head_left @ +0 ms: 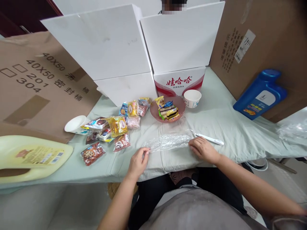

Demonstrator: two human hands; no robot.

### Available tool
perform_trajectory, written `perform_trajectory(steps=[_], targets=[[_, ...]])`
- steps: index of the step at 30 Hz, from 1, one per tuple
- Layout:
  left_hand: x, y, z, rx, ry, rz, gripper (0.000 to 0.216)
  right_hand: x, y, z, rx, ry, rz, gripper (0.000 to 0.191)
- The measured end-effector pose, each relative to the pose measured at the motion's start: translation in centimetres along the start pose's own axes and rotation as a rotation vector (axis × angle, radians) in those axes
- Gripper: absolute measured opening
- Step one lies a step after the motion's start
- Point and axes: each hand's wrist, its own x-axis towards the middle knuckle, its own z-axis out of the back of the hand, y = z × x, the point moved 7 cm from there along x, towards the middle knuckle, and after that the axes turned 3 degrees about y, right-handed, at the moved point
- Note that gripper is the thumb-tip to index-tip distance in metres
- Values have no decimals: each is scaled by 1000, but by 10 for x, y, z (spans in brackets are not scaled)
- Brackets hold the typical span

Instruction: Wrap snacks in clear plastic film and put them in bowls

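Note:
A crumpled strip of clear plastic wrap lies across the table in front of me. My left hand is closed, thumb and fingers pinching the wrap's left end. At the other end, my right hand has its fingers bent together over the wrap, closed on its edge. Just beyond the right hand lies a slim white handled tool, perhaps a utility knife. Behind the wrap stands a pink translucent bowl holding several small wrapped snacks.
Several packaged snacks are heaped to the left, beside a tipped paper cup. Another paper cup stands by the bowl. White boxes wall off the back. A yellow jug and a blue bottle flank the table.

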Motion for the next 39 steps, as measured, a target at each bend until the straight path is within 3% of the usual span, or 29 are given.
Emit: perform_trajectory(steps=[5, 10, 15, 18, 20, 23, 25, 29, 33, 36, 39], targets=[[16, 12, -5, 77, -77, 165, 20, 16, -8, -2, 0, 107, -34, 24], [30, 18, -13, 245, -92, 242, 20, 34, -30, -1, -64, 107, -369, 25], [38, 18, -8, 447, -85, 338, 25, 43, -28, -11, -213, 169, -477, 26], [38, -6, 3, 561, -232, 296, 27, 43, -23, -14, -277, 142, -452, 29], [38, -34, -3, 548, -243, 169, 27, 43, -19, -11, -343, 82, -422, 28], [36, -75, -40, 418, -41, -34, 31, 42, -14, -6, -387, 25, -403, 25], [32, -91, -64, 382, 83, -55, 36, 38, -10, -4, -343, 50, -394, 21], [22, -101, -93, 370, 249, -112, 52, 9, -4, -2, -5, 117, -505, 13], [6, -115, -102, 250, 464, -415, 61, -20, 18, -5, 659, 153, -477, 29], [-1, -124, -100, 153, 580, -546, 65, -21, 34, -7, 1084, 247, -457, 34], [3, -122, -98, 72, 600, -513, 71, 0, 29, -3, 1336, 195, -539, 38]])
